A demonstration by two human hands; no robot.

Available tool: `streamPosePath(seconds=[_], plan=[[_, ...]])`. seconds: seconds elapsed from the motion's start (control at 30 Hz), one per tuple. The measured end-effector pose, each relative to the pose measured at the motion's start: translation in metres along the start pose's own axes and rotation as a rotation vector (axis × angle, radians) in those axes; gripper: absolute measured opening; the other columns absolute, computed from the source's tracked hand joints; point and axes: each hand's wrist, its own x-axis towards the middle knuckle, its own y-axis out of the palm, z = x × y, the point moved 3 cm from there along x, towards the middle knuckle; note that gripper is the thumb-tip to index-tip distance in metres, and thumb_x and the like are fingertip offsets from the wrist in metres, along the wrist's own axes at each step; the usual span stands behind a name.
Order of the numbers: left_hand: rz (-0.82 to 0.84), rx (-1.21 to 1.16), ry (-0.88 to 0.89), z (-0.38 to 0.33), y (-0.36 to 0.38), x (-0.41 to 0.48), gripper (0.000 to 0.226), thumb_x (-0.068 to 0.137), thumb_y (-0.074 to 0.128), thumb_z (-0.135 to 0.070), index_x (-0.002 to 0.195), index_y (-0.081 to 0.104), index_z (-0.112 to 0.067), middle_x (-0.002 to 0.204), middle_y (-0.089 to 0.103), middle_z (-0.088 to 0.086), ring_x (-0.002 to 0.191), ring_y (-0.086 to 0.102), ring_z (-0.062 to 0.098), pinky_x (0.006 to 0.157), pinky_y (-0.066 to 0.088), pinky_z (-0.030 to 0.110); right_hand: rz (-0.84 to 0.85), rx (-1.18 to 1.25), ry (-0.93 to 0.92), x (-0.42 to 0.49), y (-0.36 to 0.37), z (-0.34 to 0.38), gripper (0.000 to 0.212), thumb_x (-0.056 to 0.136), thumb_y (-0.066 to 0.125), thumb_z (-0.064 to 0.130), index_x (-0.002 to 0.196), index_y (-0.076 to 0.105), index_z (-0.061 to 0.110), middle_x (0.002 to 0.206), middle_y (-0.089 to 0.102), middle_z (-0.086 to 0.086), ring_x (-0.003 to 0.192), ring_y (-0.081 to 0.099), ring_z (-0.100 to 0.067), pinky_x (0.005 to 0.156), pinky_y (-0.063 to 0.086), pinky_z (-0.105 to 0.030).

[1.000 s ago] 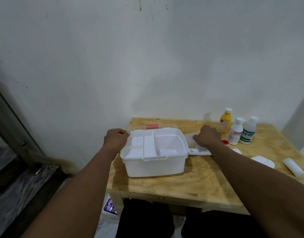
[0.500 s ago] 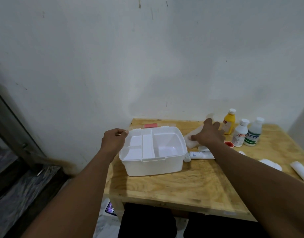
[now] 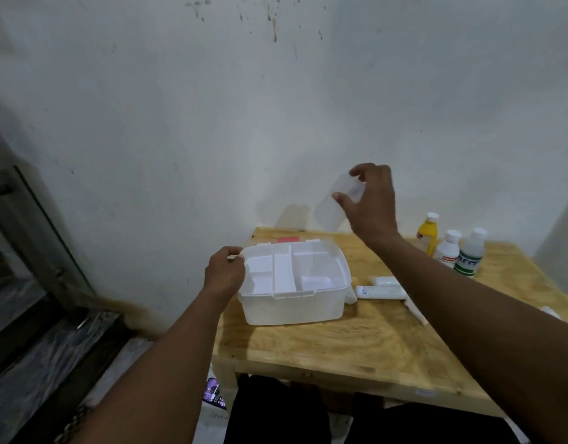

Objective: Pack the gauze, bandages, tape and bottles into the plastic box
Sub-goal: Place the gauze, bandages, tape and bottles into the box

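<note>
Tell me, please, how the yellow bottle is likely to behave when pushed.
The yellow bottle stands upright, tall and narrow, so a push up high would probably tip it. The white bottle stands close beside it and might get knocked too.

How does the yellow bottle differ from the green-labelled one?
The yellow plastic bottle has an opaque yellow body; the translucent green-labelled bottle looks pale and cloudy. The yellow bottle stands farther back and left than the green-labelled bottle. Both stand upright, white-capped, on the wooden table.
</note>
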Motion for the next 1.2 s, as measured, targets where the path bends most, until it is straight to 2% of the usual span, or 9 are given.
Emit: streamPosePath(seconds=[0.1,0.2,0.4,0.5,0.6,0.8,0.97,1.13,1.2], plan=[[-0.015,0.007,0.020,0.001,0.001,-0.002,0.028,0.103,0.048,-0.019,0.125,0.064,-0.017,0.114,0.061,0.002,0.102,0.059,0.025,0.089,0.052,0.038,0.274,-0.053,-0.061,-0.007,0.016,0.016,0.041,0.076,0.082,0.024,0.110,0.060,0.016,0.109,0.051,-0.003,0.092,0.049,-0.012,0.082,0.042,-0.026],[-0.019,0.018,0.033,0.001,0.001,-0.004,0.028,0.103,0.047,-0.019,0.127,0.063,-0.017,0.113,0.060,0.001,0.102,0.058,0.023,0.085,0.050,0.035,0.524,-0.172,-0.004,-0.027,0.036,0.011,0.037,0.079,0.079,0.026,0.111,0.061,0.019,0.111,0.053,-0.003,0.099,0.054,-0.019,0.087,0.047,-0.035],[-0.012,0.032,0.045,0.001,0.003,-0.002,0.028,0.104,0.046,-0.020,0.127,0.063,-0.019,0.123,0.063,0.005,0.102,0.058,0.023,0.088,0.051,0.037,0.745,-0.291,0.157,-0.057,0.068,-0.007,0.036,0.085,0.074,0.018,0.120,0.065,0.011,0.125,0.062,-0.010,0.113,0.059,-0.027,0.096,0.050,-0.036],[-0.016,0.030,0.050,0.002,0.004,-0.003,0.029,0.104,0.046,-0.020,0.128,0.063,-0.019,0.127,0.063,0.006,0.102,0.057,0.023,0.086,0.051,0.035,0.793,-0.324,0.223,-0.058,0.079,-0.013,0.032,0.086,0.071,0.014,0.117,0.067,0.006,0.121,0.064,-0.013,0.107,0.062,-0.030,0.093,0.054,-0.038],[-0.021,0.027,0.050,0.001,0.004,-0.003,0.030,0.105,0.046,-0.020,0.129,0.063,-0.019,0.129,0.063,0.007,0.103,0.057,0.023,0.086,0.052,0.036,0.866,-0.410,0.213,-0.060,0.088,-0.013,0.028,0.088,0.062,0.009,0.116,0.064,0.004,0.117,0.064,-0.014,0.103,0.061,-0.029,0.091,0.055,-0.041],[-0.019,0.018,0.056,0.001,0.003,-0.005,0.030,0.105,0.046,-0.020,0.129,0.062,-0.018,0.130,0.063,0.008,0.103,0.057,0.022,0.087,0.051,0.035,0.833,-0.499,0.197,-0.076,0.100,-0.015,0.033,0.091,0.058,0.010,0.123,0.059,0.004,0.116,0.066,-0.011,0.101,0.063,-0.025,0.085,0.051,-0.030],[-0.027,0.017,0.050,0.000,0.004,-0.007,0.030,0.105,0.046,-0.020,0.130,0.062,-0.018,0.130,0.063,0.008,0.103,0.056,0.022,0.087,0.050,0.034,0.782,-0.516,0.224,-0.078,0.096,-0.018,0.032,0.087,0.065,0.009,0.119,0.059,0.006,0.112,0.066,-0.011,0.097,0.064,-0.024,0.070,0.046,-0.027],[-0.014,0.016,0.046,-0.002,0.008,-0.011,0.030,0.105,0.045,-0.022,0.129,0.063,-0.020,0.127,0.063,0.006,0.102,0.056,0.022,0.088,0.050,0.035,0.874,-0.540,0.263,-0.084,0.091,-0.021,0.022,0.085,0.063,0.006,0.108,0.062,0.005,0.102,0.064,-0.010,0.088,0.064,-0.023,0.073,0.054,-0.031],[-0.006,0.017,0.045,-0.002,0.010,-0.013,0.029,0.105,0.046,-0.023,0.127,0.064,-0.021,0.126,0.063,0.006,0.102,0.057,0.022,0.089,0.050,0.036,0.878,-0.536,0.262,-0.084,0.086,-0.022,0.015,0.086,0.061,0.006,0.101,0.060,0.005,0.093,0.061,-0.007,0.081,0.060,-0.021,0.067,0.050,-0.028]])
